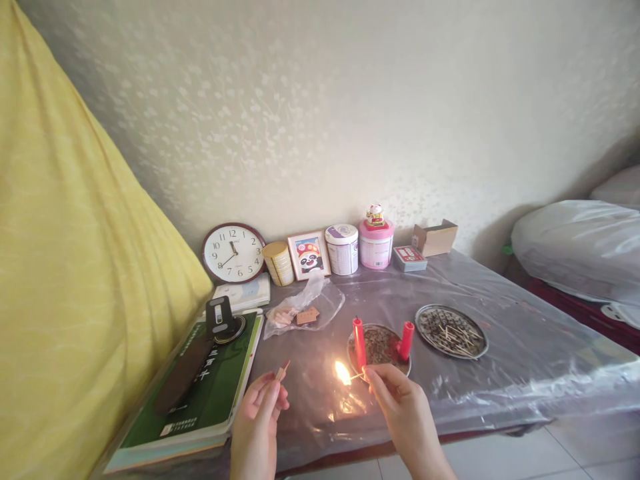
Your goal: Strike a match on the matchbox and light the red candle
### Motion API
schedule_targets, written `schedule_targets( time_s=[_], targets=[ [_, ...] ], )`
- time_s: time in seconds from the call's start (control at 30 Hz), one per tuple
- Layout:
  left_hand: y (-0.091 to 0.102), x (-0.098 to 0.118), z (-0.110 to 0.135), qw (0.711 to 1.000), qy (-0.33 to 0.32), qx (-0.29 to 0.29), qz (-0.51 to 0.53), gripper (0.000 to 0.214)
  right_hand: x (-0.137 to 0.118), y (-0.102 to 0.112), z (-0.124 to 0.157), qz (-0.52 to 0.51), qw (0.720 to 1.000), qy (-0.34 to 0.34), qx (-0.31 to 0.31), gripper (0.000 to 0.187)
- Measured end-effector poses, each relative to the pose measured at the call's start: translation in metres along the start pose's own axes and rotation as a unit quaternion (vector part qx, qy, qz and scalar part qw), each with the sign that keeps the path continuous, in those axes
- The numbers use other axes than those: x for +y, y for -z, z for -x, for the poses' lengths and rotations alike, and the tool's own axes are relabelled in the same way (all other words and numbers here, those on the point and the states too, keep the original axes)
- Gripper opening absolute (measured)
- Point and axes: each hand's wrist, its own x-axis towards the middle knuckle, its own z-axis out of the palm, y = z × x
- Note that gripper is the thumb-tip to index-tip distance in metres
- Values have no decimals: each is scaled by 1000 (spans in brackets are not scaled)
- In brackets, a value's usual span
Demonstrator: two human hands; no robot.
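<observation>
My right hand (397, 400) pinches a burning match (357, 377) by its end. The flame points left, in front of a round metal plate (385, 330). On that plate two red candles stand: a taller one (359, 343) at the left and a shorter one (406, 341) at the right. Neither wick shows a flame. Closed at the lower left, my left hand (263, 407) holds a small tan cardboard piece (281, 372) with a dark reddish edge. A second round plate (425, 317) to the right bears many thin matchsticks (460, 339).
Clear plastic covers the table (500, 293). A plastic bag (320, 300) with small boxes lies behind my left hand. Green books (210, 400) with a dark strap stand left, beside a yellow curtain (75, 233). A clock (233, 253), tins and a picture frame (310, 275) line the wall.
</observation>
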Motion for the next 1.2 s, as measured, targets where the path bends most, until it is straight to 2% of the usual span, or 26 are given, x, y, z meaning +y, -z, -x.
schedule_targets(
  time_s=[0.27,0.5,1.2],
  targets=[
    [0,-1,0,1000,8,-2,-12,33,2,-4,-1,-26,1000,-13,-10,31],
    [1,-3,-1,1000,15,-5,-4,34,-3,-3,-1,-11,1000,-23,-18,33],
    [-3,-1,0,1000,13,13,13,35,1,-5,0,3,1000,9,-11,32]
  ],
)
